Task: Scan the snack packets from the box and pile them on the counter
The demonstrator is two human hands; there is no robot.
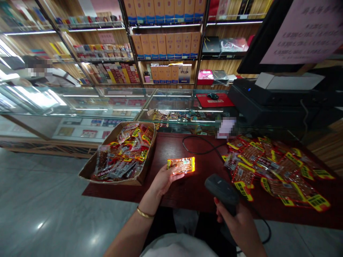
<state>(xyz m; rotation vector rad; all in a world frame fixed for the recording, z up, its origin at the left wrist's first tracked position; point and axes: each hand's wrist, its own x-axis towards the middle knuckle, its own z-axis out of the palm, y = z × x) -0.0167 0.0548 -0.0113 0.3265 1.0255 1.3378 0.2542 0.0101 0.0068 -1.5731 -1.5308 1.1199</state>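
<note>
Between the thumb and fingers of my left hand (164, 181) is a snack packet (184, 165) with a clear front and red and yellow edges, lit brightly over the table. My right hand (238, 221) grips a dark barcode scanner (222, 191) by its handle, its head angled toward the packet. To the left stands an open cardboard box (142, 178) full of similar packets. A loose heap of snack packets (270, 167) spreads over the right side of the dark red table (171, 142).
Behind the table runs a glass display counter (107, 101) with a mouse (213, 96) on a red mat. A monitor (292, 35) and black machine (268, 96) stand at right. A black cable (198, 152) loops across the table. A person (57, 75) is at far left.
</note>
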